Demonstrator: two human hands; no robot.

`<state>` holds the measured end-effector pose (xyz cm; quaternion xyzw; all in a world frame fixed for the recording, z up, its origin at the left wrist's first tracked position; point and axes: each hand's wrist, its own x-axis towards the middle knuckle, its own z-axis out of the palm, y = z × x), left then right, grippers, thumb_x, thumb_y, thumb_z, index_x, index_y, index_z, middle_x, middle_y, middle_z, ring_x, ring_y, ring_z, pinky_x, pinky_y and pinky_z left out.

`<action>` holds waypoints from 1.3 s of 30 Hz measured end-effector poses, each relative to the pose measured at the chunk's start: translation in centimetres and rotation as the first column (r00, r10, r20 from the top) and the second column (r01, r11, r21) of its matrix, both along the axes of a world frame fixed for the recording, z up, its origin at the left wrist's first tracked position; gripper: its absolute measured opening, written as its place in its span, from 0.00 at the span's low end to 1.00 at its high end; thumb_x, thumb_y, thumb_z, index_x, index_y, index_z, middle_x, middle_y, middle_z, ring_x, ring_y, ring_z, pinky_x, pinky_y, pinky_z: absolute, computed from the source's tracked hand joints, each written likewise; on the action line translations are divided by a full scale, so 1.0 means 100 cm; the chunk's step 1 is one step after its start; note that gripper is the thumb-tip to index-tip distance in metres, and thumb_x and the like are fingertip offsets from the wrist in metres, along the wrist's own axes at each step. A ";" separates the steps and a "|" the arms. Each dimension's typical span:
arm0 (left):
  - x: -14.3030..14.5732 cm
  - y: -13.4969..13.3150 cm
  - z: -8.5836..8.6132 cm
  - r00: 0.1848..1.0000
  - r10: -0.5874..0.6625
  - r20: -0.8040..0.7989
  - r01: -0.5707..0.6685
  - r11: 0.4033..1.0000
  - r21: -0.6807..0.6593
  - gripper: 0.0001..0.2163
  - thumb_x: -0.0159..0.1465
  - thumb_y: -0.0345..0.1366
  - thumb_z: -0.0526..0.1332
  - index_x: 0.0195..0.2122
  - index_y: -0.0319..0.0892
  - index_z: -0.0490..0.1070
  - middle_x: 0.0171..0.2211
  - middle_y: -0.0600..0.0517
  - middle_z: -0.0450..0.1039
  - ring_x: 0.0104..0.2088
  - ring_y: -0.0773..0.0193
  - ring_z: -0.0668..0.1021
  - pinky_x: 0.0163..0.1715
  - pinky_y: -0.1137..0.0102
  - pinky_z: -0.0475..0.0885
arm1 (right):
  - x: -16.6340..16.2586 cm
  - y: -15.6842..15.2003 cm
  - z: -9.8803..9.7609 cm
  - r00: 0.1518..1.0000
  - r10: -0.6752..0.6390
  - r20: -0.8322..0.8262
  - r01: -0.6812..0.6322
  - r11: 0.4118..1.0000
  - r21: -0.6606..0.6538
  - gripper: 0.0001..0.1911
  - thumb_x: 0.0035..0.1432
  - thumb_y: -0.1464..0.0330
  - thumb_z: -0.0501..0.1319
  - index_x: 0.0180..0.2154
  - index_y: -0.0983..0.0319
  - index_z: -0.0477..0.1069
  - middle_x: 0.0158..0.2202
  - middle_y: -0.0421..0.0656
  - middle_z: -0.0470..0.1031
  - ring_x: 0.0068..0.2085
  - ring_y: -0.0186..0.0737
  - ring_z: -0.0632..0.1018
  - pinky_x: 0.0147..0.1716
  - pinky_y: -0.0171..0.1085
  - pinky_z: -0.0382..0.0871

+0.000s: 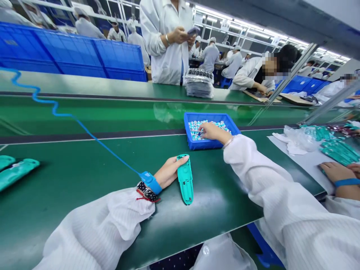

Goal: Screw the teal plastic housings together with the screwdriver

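My left hand (pixel 168 170) is closed on a long teal plastic housing half (pixel 185 183), thumb across its upper end. The housing's hollow inner side faces up, with small dark parts near its middle. My right hand (pixel 210 131) reaches into a blue plastic bin (pixel 210 145) beyond the housing. Many small white and teal parts (pixel 194 125) fill this bin. The fingers of my right hand are curled and pinched together among them; what is between the fingertips is too small to make out. A blue wrist strap (pixel 151 181) with a coiled cord circles my left wrist.
More teal housings (pixel 19 170) lie at the left on the green table (pixel 92 168). At the right, a co-worker's hands (pixel 337 174) rest near teal pieces (pixel 339 150) and plastic bags (pixel 300 138). Across the bench, a person stands behind a stack of bagged parts (pixel 199 84).
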<state>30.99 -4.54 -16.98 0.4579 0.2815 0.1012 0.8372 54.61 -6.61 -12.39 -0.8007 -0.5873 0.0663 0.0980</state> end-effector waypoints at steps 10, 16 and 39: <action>-0.001 0.008 0.000 0.999 0.020 -0.029 -0.023 0.993 -0.114 0.11 0.64 0.39 0.54 0.28 0.39 0.61 0.21 0.52 0.69 0.22 0.66 0.75 0.25 0.70 0.73 | 0.008 0.007 -0.019 0.995 -0.083 -0.062 0.081 0.996 -0.043 0.15 0.60 0.64 0.56 0.46 0.64 0.67 0.46 0.46 0.70 0.43 0.39 0.73 0.42 0.44 0.71; -0.006 0.013 -0.007 0.996 -0.083 0.035 0.087 0.985 -0.146 0.17 0.56 0.50 0.61 0.26 0.40 0.60 0.17 0.57 0.64 0.17 0.71 0.69 0.19 0.75 0.67 | -0.017 -0.023 0.009 0.981 -0.056 -0.183 0.106 0.954 0.279 0.10 0.59 0.66 0.56 0.38 0.67 0.68 0.37 0.44 0.72 0.40 0.38 0.73 0.42 0.44 0.68; -0.022 0.007 0.030 0.762 -0.643 -0.080 0.631 0.709 0.315 0.20 0.50 0.51 0.66 0.30 0.37 0.66 0.17 0.53 0.70 0.15 0.68 0.72 0.13 0.76 0.65 | -0.108 -0.104 -0.003 0.265 0.175 -0.948 -0.042 0.985 0.170 0.16 0.48 0.59 0.65 0.31 0.66 0.69 0.22 0.37 0.69 0.21 0.25 0.66 0.19 0.28 0.55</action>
